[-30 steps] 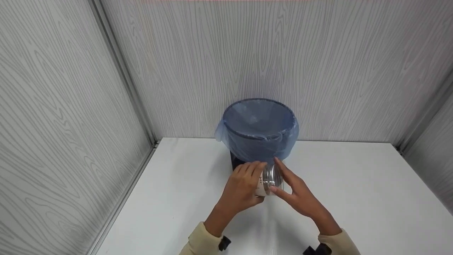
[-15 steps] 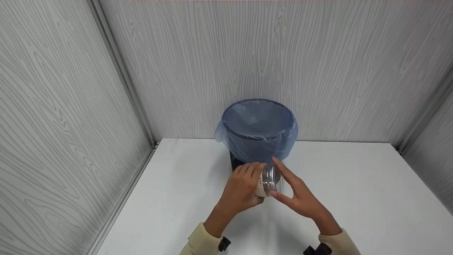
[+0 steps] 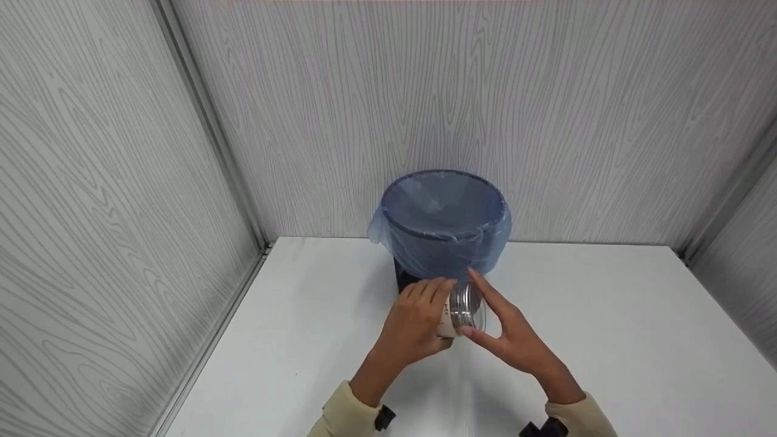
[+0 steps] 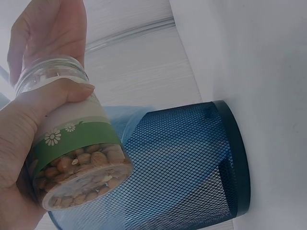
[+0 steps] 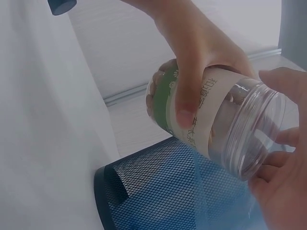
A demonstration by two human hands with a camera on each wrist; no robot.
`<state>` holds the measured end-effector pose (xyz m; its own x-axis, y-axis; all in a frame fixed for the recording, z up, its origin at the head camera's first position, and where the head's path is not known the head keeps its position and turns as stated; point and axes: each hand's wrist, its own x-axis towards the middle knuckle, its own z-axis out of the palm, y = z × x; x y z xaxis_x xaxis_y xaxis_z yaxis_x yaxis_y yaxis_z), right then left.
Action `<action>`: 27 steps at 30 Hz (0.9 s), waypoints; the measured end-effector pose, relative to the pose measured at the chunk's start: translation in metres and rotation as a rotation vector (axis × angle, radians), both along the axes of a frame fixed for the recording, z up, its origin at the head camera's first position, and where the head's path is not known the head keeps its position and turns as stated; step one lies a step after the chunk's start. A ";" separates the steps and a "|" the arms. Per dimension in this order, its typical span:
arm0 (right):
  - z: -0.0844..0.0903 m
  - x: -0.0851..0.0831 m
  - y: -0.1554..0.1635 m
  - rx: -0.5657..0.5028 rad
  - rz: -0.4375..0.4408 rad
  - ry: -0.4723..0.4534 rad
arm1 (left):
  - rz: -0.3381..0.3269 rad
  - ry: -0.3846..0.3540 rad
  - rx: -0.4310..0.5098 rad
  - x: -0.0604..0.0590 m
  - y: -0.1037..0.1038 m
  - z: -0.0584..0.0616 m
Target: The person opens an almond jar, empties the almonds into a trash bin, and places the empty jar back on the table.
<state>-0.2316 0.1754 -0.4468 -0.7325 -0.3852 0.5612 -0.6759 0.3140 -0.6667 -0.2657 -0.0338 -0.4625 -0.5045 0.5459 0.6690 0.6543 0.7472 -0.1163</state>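
1. Two hands meet at one jar [image 3: 461, 309], held above the table [image 3: 607, 315] just in front of the bin [image 3: 443, 218].
2. Left hand [image 3: 416, 321] wraps the jar's labelled body, fingers on top and thumb underneath; the left wrist view shows nuts [image 4: 79, 179] inside, gathered at the base end.
3. Jar lies roughly on its side, long axis running left to right, base toward the left hand and clear threaded mouth [image 5: 254, 139] toward the right hand [image 3: 510, 340].
4. Right hand is spread, fingers straight, cupped around the mouth end; whether its palm touches the rim I cannot tell. No lid shows on the mouth.
5. Bin, black mesh with a blue liner [image 3: 388, 233] folded over its rim, stands just beyond the jar, its opening higher than the hands.
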 end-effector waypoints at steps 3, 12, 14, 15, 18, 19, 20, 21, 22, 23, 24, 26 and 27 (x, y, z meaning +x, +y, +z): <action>-0.003 -0.003 0.001 0.005 -0.044 -0.029 | 0.000 -0.005 0.004 0.000 -0.001 0.001; -0.020 -0.016 0.008 0.011 -0.057 -0.065 | 0.010 -0.010 -0.006 0.001 -0.001 0.001; -0.020 -0.016 0.007 0.011 -0.050 -0.082 | 0.012 -0.010 -0.006 0.000 -0.001 0.001; -0.020 -0.016 0.007 0.010 -0.047 -0.090 | 0.013 -0.009 -0.006 0.000 -0.001 0.001; -0.019 -0.016 0.006 0.007 -0.039 -0.098 | 0.011 -0.004 -0.006 0.000 -0.001 0.001; -0.019 -0.016 0.006 0.007 -0.036 -0.095 | 0.010 -0.002 -0.007 0.000 -0.001 0.001; -0.019 -0.016 0.006 0.008 -0.034 -0.090 | 0.009 -0.001 -0.008 0.000 -0.001 0.001; -0.019 -0.016 0.007 0.009 -0.032 -0.085 | 0.010 0.000 -0.009 0.000 -0.001 0.001; -0.018 -0.016 0.007 0.013 -0.031 -0.079 | 0.010 -0.001 -0.011 0.000 -0.001 0.001; -0.018 -0.015 0.007 0.020 -0.031 -0.071 | 0.010 -0.002 -0.013 0.000 -0.001 0.000; -0.018 -0.015 0.008 0.027 -0.031 -0.062 | 0.011 -0.002 -0.015 0.000 -0.001 0.000; -0.016 -0.013 0.007 0.041 -0.031 -0.042 | 0.012 -0.005 -0.017 0.000 -0.001 0.000; -0.014 -0.012 0.007 0.044 -0.030 -0.034 | 0.013 -0.007 -0.019 0.000 -0.001 -0.001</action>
